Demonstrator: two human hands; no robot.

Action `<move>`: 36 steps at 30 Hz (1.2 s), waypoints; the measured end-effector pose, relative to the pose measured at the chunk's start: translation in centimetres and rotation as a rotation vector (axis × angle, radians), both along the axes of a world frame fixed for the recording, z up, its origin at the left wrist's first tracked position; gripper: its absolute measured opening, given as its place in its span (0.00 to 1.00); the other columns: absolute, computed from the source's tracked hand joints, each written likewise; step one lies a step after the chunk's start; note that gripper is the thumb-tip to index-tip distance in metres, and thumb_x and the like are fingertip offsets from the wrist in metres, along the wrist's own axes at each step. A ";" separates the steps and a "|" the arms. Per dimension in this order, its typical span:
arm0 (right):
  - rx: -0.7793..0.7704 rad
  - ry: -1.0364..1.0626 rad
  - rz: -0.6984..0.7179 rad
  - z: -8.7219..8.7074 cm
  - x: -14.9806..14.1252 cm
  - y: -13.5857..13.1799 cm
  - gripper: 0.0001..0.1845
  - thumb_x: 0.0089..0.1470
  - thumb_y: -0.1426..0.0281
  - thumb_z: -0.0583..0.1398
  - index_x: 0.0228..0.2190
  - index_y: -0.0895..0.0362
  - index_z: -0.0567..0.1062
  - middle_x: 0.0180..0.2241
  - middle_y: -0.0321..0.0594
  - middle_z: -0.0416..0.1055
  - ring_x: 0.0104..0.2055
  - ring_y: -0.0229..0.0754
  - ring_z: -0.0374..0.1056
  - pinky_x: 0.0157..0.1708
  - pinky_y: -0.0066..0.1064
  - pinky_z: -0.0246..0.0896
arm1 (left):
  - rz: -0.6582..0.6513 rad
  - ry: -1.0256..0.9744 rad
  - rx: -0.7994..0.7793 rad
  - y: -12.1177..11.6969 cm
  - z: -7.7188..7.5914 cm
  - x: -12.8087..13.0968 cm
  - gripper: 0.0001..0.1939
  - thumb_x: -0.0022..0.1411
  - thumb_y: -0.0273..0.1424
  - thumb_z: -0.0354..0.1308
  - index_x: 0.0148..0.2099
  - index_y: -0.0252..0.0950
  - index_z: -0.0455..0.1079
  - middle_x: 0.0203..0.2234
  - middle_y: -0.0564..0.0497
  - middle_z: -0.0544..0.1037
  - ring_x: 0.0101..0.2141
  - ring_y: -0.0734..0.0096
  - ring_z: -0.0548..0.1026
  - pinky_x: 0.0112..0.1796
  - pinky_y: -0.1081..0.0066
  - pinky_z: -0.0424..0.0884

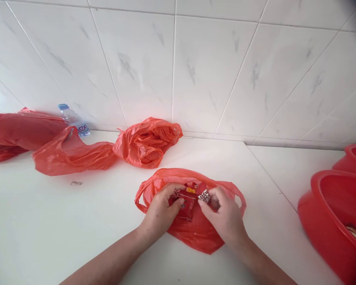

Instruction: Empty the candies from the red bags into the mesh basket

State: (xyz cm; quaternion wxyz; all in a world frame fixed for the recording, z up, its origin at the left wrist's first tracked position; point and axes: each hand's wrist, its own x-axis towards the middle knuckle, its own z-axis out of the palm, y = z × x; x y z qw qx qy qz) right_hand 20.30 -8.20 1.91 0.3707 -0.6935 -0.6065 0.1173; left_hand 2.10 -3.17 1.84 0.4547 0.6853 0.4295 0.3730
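A thin red plastic bag (204,241) lies spread on the white table, its mouth facing up. Over that opening, my left hand (163,204) pinches a small dark red wrapped packet (186,206) between thumb and fingers. My right hand (224,209) is closed on another small packet (204,194), red and white with dark print. Between the two hands a bit of yellow wrapper (190,190) shows beside more red packaging. What is inside the packets is hidden, and the bag's contents cannot be made out clearly.
A bunched red bag (148,142) sits against the tiled wall (210,71). To its left lie a loose red bag (77,158), a fuller red bag (26,128) and a water bottle (74,120) with a blue cap. Red plastic baskets (317,209) stand at the right.
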 end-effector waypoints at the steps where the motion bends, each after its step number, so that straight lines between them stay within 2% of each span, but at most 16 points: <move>1: 0.019 -0.038 0.011 0.0 -0.1 -0.1 0.09 0.49 0.64 0.60 0.26 0.53 0.64 0.17 0.28 0.62 0.19 0.34 0.60 0.19 0.25 0.57 | 0.029 0.031 0.089 -0.1 0.2 0.0 0.13 0.58 0.27 0.55 0.46 0.43 0.70 0.45 0.50 0.74 0.46 0.65 0.71 0.47 0.65 0.67; 4: 0.102 -0.163 0.048 -0.2 -0.7 -0.4 0.08 0.48 0.65 0.60 0.26 0.54 0.66 0.16 0.27 0.60 0.16 0.32 0.57 0.16 0.24 0.54 | 0.018 0.068 0.207 -0.4 0.9 -0.1 0.09 0.58 0.31 0.58 0.42 0.41 0.72 0.41 0.50 0.74 0.44 0.64 0.71 0.46 0.66 0.67; 6: 0.173 -0.221 0.083 -0.4 -1.2 -0.6 0.08 0.49 0.64 0.60 0.27 0.54 0.67 0.17 0.29 0.63 0.17 0.32 0.59 0.16 0.24 0.54 | -0.037 0.070 0.143 -0.7 1.5 0.0 0.08 0.56 0.35 0.60 0.40 0.40 0.73 0.35 0.51 0.76 0.38 0.66 0.73 0.40 0.68 0.68; 9: 0.228 -0.239 0.149 -0.5 -1.3 -0.6 0.09 0.50 0.63 0.61 0.27 0.55 0.68 0.21 0.32 0.69 0.19 0.33 0.63 0.19 0.25 0.57 | -0.057 0.031 -0.052 -0.9 1.8 0.3 0.06 0.58 0.34 0.58 0.35 0.39 0.73 0.30 0.52 0.77 0.32 0.68 0.73 0.34 0.71 0.68; 11: 0.195 -0.217 0.154 -0.4 -0.9 -0.5 0.11 0.50 0.61 0.62 0.29 0.54 0.68 0.23 0.33 0.71 0.20 0.34 0.64 0.20 0.25 0.59 | -0.025 -0.008 -0.153 -0.7 1.8 0.3 0.07 0.59 0.34 0.55 0.33 0.38 0.73 0.28 0.52 0.77 0.31 0.68 0.73 0.33 0.72 0.68; 13: 0.148 -0.199 0.100 -0.1 -0.1 -0.3 0.11 0.52 0.60 0.60 0.31 0.54 0.69 0.25 0.33 0.72 0.22 0.35 0.66 0.22 0.26 0.60 | 0.027 -0.034 -0.182 -0.2 1.6 0.1 0.08 0.59 0.34 0.55 0.32 0.37 0.72 0.27 0.52 0.77 0.30 0.69 0.72 0.32 0.72 0.67; 17: 0.098 -0.275 -0.004 -0.4 1.1 0.4 0.07 0.57 0.65 0.55 0.36 0.53 0.70 0.34 0.37 0.73 0.32 0.38 0.70 0.27 0.28 0.63 | 0.124 -0.039 -0.139 0.5 1.2 -0.5 0.09 0.59 0.36 0.54 0.31 0.37 0.69 0.25 0.54 0.74 0.28 0.71 0.70 0.30 0.73 0.65; 21: 0.017 -0.435 0.053 -1.6 1.2 0.9 0.11 0.55 0.69 0.56 0.42 0.53 0.70 0.40 0.40 0.70 0.37 0.41 0.70 0.30 0.32 0.65 | 0.145 -0.032 -0.083 0.7 0.9 -0.7 0.09 0.59 0.34 0.53 0.28 0.37 0.66 0.23 0.55 0.71 0.27 0.72 0.68 0.29 0.73 0.64; 23: -0.028 -0.472 0.064 -1.9 1.0 1.0 0.09 0.54 0.69 0.56 0.38 0.54 0.71 0.39 0.39 0.70 0.35 0.41 0.69 0.28 0.31 0.64 | 0.147 -0.029 -0.065 0.7 0.8 -0.7 0.08 0.59 0.33 0.53 0.28 0.38 0.66 0.23 0.56 0.71 0.26 0.72 0.67 0.29 0.73 0.64; 26: -0.016 -0.440 -0.004 -1.6 0.8 0.9 0.03 0.51 0.69 0.58 0.31 0.54 0.70 0.33 0.36 0.70 0.31 0.40 0.69 0.25 0.29 0.60 | 0.163 -0.023 -0.053 0.8 0.8 -0.6 0.08 0.59 0.34 0.53 0.28 0.38 0.66 0.23 0.56 0.71 0.26 0.72 0.67 0.29 0.73 0.63; 30: 0.053 -0.341 -0.081 -0.8 0.6 0.5 0.05 0.49 0.67 0.59 0.26 0.54 0.67 0.27 0.33 0.70 0.27 0.38 0.67 0.22 0.27 0.56 | 0.186 -0.046 -0.060 0.9 0.8 -0.6 0.08 0.59 0.35 0.53 0.30 0.38 0.67 0.23 0.55 0.72 0.27 0.72 0.68 0.29 0.73 0.64; 33: 0.031 -0.271 -0.025 -0.3 0.7 0.3 0.08 0.52 0.64 0.57 0.26 0.54 0.67 0.25 0.33 0.70 0.25 0.36 0.66 0.21 0.26 0.56 | 0.184 -0.068 -0.065 0.9 0.9 -0.6 0.09 0.59 0.36 0.54 0.30 0.37 0.68 0.24 0.54 0.72 0.27 0.71 0.68 0.30 0.73 0.65; 36: -0.001 -0.241 0.002 -0.3 1.1 0.4 0.11 0.57 0.62 0.53 0.30 0.53 0.71 0.27 0.34 0.72 0.27 0.37 0.68 0.24 0.27 0.58 | 0.177 -0.081 -0.068 0.7 1.1 -0.5 0.09 0.60 0.36 0.53 0.32 0.38 0.68 0.26 0.54 0.73 0.29 0.70 0.69 0.31 0.73 0.66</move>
